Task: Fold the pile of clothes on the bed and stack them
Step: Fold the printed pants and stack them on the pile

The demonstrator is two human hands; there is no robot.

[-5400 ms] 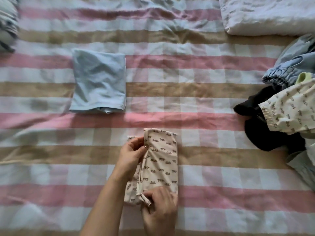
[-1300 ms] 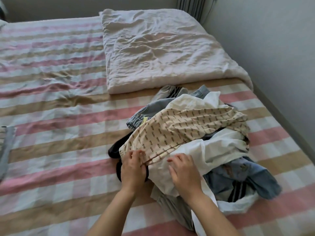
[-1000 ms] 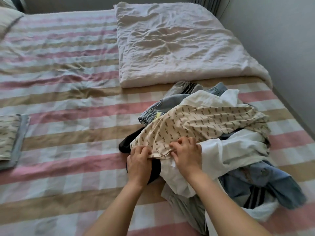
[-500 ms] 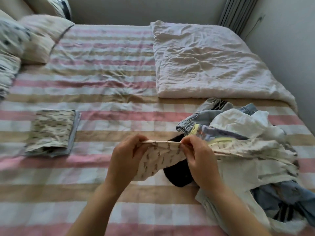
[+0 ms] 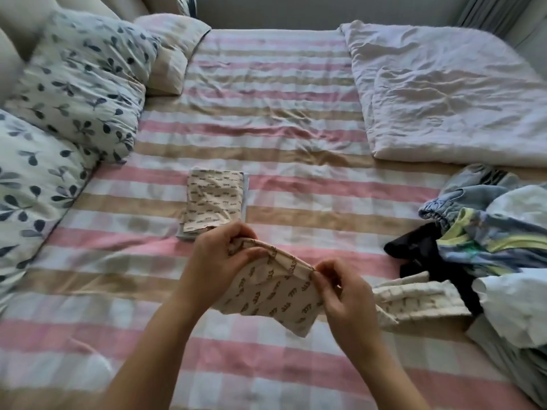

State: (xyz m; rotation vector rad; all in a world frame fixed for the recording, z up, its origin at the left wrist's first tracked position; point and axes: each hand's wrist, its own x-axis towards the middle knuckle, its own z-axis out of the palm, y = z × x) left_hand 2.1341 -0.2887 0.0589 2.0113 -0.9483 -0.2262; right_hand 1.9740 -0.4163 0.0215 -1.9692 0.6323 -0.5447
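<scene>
I hold a cream printed garment [image 5: 275,294] above the striped bed [image 5: 266,137]. My left hand [image 5: 219,261] pinches its hem at the left, and my right hand [image 5: 343,294] pinches the same hem at the right. The garment's other end trails right across the bed toward the pile of unfolded clothes [image 5: 500,250]. Just beyond my hands lies the stack of folded clothes [image 5: 214,199], a cream printed piece on top of a light blue one.
Leaf-print pillows [image 5: 68,93] fill the left side, with a striped pillow [image 5: 171,51] behind them. A folded white duvet [image 5: 450,93] covers the far right. A black garment [image 5: 420,250] sticks out of the pile's left edge.
Both hands have pulled the cream printed garment out of the pile and to the left. The view has swung left, bringing the folded stack and pillows into sight.
</scene>
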